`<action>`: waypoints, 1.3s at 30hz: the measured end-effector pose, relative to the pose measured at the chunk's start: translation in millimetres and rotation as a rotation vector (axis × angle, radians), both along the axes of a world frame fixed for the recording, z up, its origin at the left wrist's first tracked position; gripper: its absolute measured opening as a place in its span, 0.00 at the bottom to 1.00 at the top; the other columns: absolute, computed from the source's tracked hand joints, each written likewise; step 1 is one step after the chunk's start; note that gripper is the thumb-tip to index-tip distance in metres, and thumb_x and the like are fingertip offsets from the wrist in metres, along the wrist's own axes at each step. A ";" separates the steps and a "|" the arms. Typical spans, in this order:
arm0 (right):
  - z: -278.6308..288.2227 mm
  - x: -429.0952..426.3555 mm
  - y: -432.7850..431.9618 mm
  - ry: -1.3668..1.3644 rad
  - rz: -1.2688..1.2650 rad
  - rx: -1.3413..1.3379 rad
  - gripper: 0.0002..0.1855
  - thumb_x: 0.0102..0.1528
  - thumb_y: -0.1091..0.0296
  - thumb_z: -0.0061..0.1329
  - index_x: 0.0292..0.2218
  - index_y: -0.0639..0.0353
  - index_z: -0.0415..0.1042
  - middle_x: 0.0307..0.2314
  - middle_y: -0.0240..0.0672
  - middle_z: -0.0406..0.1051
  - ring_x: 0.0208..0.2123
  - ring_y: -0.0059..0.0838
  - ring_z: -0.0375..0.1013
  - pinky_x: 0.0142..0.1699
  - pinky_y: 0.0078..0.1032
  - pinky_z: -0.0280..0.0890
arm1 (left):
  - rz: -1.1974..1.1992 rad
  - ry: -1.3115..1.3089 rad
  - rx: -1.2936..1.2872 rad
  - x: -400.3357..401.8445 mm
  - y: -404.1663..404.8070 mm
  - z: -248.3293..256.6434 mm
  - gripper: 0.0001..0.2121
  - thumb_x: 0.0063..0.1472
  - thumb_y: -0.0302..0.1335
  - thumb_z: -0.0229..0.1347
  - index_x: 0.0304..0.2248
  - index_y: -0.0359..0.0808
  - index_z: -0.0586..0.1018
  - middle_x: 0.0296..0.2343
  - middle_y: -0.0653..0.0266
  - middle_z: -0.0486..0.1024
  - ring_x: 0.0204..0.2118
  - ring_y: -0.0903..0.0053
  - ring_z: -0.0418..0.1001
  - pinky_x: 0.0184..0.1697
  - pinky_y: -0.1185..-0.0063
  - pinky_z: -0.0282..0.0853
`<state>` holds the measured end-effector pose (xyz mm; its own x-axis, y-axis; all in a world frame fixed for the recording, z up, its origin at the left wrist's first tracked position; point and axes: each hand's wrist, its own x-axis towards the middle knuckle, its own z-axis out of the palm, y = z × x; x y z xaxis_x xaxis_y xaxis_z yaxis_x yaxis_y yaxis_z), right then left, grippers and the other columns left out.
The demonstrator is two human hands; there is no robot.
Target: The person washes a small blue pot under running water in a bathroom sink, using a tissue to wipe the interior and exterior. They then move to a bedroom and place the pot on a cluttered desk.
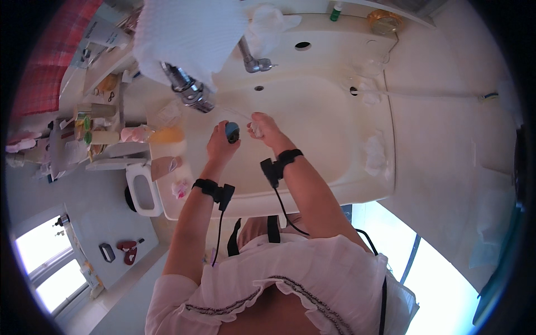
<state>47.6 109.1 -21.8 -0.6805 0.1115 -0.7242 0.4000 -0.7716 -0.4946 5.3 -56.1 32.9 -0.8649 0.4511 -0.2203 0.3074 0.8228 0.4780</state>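
Note:
Over the white washbasin [310,125], my left hand [222,142] holds a small rounded object [232,132], blue on top and dark below; its exact kind cannot be told. Just to the right, my right hand [266,130] has its fingers closed around a crumpled white tissue or cloth [256,129]. A thin stream of water seems to run from the chrome faucet [192,94] toward the right hand. The two hands are apart. Each wrist wears a black strap with a cabled box.
A white textured towel [188,37] hangs close above the faucet. Bottles and an orange pouch [167,135] crowd the left side. Crumpled white tissue [374,153] lies on the basin's right ledge. A small green bottle [336,12] stands at the back, near an amber round container [384,21].

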 end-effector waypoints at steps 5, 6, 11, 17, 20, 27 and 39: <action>-15.1 21.3 9.0 0.327 -0.211 -0.406 0.19 0.57 0.63 0.46 0.49 0.54 0.63 0.46 0.45 0.63 0.51 0.45 0.64 0.52 0.50 0.64 | 0.006 -0.033 0.022 -0.1 -0.7 -4.7 0.33 0.45 0.36 0.64 0.50 0.43 0.65 0.46 0.56 0.69 0.47 0.58 0.70 0.47 0.67 0.69; -10.7 19.5 5.9 0.331 -0.224 -0.464 0.20 0.58 0.63 0.45 0.51 0.54 0.63 0.47 0.46 0.63 0.51 0.46 0.64 0.52 0.51 0.63 | 0.010 -0.043 0.026 -0.2 -4.3 -8.6 0.32 0.44 0.36 0.64 0.50 0.43 0.65 0.46 0.56 0.69 0.47 0.58 0.70 0.47 0.67 0.69; 6.7 2.1 -6.1 0.300 -0.348 -0.425 0.23 0.62 0.54 0.40 0.54 0.57 0.61 0.50 0.49 0.63 0.53 0.50 0.63 0.55 0.51 0.60 | 0.018 -0.003 -0.013 -1.3 -7.2 -14.3 0.32 0.44 0.35 0.63 0.50 0.43 0.65 0.44 0.56 0.70 0.46 0.57 0.71 0.45 0.66 0.69; 15.8 9.6 -3.0 0.465 -0.215 -0.733 0.28 0.59 0.47 0.45 0.53 0.57 0.63 0.47 0.49 0.65 0.45 0.49 0.70 0.48 0.42 0.67 | 0.035 -0.016 -0.058 0.2 -2.6 -13.3 0.33 0.43 0.37 0.64 0.49 0.42 0.65 0.44 0.55 0.70 0.46 0.58 0.71 0.45 0.66 0.69; 69.4 10.4 -8.0 0.447 -0.161 -0.706 0.27 0.59 0.50 0.48 0.53 0.58 0.62 0.48 0.49 0.65 0.41 0.45 0.72 0.39 0.28 0.72 | 0.058 -0.043 -0.077 4.6 -2.7 -16.7 0.33 0.42 0.38 0.64 0.48 0.41 0.65 0.43 0.55 0.71 0.46 0.59 0.71 0.45 0.66 0.69; 17.6 1.1 -2.2 0.311 -0.175 -0.373 0.24 0.60 0.46 0.45 0.47 0.56 0.64 0.25 0.30 0.65 0.22 0.19 0.63 0.21 0.15 0.57 | 0.057 -0.068 -0.047 6.6 -3.8 -22.7 0.31 0.43 0.39 0.64 0.47 0.40 0.66 0.42 0.55 0.72 0.46 0.59 0.71 0.46 0.67 0.68; 17.8 14.5 41.4 -0.149 -0.158 0.098 0.26 0.62 0.40 0.35 0.24 0.53 0.64 0.12 0.26 0.57 0.11 0.23 0.55 0.15 0.25 0.50 | -0.098 -0.078 -0.056 5.5 36.9 7.5 0.34 0.43 0.39 0.64 0.49 0.41 0.65 0.44 0.55 0.71 0.45 0.58 0.72 0.46 0.67 0.69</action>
<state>62.1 150.4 -4.0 -0.5351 0.2831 -0.7959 0.3519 -0.7818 -0.5147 10.8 -19.3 40.4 -0.7965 0.5178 -0.3122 0.3512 0.8166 0.4581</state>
